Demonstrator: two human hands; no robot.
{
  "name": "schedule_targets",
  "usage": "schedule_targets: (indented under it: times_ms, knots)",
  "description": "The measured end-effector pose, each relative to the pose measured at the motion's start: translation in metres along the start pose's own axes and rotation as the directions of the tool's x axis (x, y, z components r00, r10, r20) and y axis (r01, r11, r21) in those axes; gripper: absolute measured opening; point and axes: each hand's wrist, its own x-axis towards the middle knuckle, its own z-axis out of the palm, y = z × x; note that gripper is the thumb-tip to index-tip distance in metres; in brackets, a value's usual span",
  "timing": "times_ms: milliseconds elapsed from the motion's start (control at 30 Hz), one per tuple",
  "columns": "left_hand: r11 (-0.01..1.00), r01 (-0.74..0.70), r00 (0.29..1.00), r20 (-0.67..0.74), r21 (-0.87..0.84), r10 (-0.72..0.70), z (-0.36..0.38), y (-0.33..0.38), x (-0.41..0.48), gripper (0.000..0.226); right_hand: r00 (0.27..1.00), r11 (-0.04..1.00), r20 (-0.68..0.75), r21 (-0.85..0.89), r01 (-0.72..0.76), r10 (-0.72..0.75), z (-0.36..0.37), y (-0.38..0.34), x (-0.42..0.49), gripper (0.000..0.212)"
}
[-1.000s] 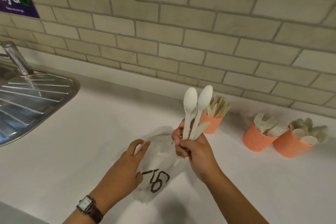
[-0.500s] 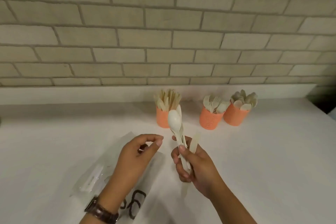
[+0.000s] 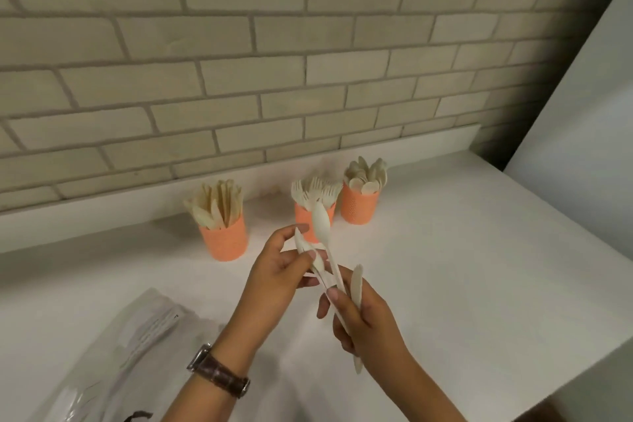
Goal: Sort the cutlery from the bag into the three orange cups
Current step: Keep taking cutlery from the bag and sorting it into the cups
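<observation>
Reaching over, left hand [image 3: 277, 271] now pinches one spoon [image 3: 318, 265] among the cutlery [image 3: 322, 221] right hand [image 3: 366, 322] grips.

Back wall [image 3: 308, 27]: beige brick-pattern tile, grey grout. A white countertop [image 3: 462, 250] ran along it, with a low white upstand [image 3: 102, 219] at the joint. A plain white panel [image 3: 582, 113] closed the right side. Light was dim and soft, and the right corner lay in shadow.
</observation>
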Motion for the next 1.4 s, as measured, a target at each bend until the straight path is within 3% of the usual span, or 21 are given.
schedule_targets:
  times_ms: [67,233,400,567,667,833,933,1067,1400]
  knots:
    - [0.997,0.027,0.999,0.047,-0.077,-0.023,0.015,-0.001,0.011,0.03,1.0,0.998,-0.002,0.053,-0.015,0.015,-0.022,0.002,0.005,0.028]
    - [0.972,0.082,0.991,0.12,-0.222,-0.056,0.064,-0.002,0.038,0.042,0.984,0.943,0.026,0.284,-0.175,0.174,-0.092,0.011,0.026,0.024]
    - [0.964,0.08,0.981,0.189,-0.254,-0.032,0.114,-0.006,0.065,0.035,0.919,0.787,0.282,0.483,-0.384,0.275,-0.158,0.022,0.045,0.025]
    - [0.96,0.095,0.965,0.263,-0.264,-0.023,0.147,0.0,0.081,0.073,0.828,0.674,0.506,0.526,-0.519,0.243,-0.2,0.03,0.058,0.024]
    - [0.97,0.08,0.975,0.222,-0.23,-0.027,0.157,0.006,0.085,0.062,0.802,0.65,0.55,0.525,-0.55,0.234,-0.211,0.032,0.061,0.025]
    - [0.996,0.055,0.996,0.069,-0.071,-0.05,0.165,0.021,0.086,0.02,0.845,0.696,0.487,0.529,-0.485,0.218,-0.214,0.033,0.066,0.026]
    - [0.998,0.049,0.999,0.001,0.03,-0.049,0.162,0.027,0.086,0.017,0.873,0.765,0.445,0.486,-0.423,0.2,-0.209,0.031,0.067,0.032]
    - [0.994,0.079,0.994,-0.087,0.079,-0.072,0.157,0.029,0.088,0.018,0.877,0.824,0.408,0.384,-0.417,0.254,-0.204,0.029,0.068,0.023]
    - [0.982,0.097,0.993,-0.087,0.165,-0.083,0.135,0.037,0.111,0.009,0.931,0.877,0.249,0.336,-0.342,0.268,-0.198,0.042,0.075,0.025]
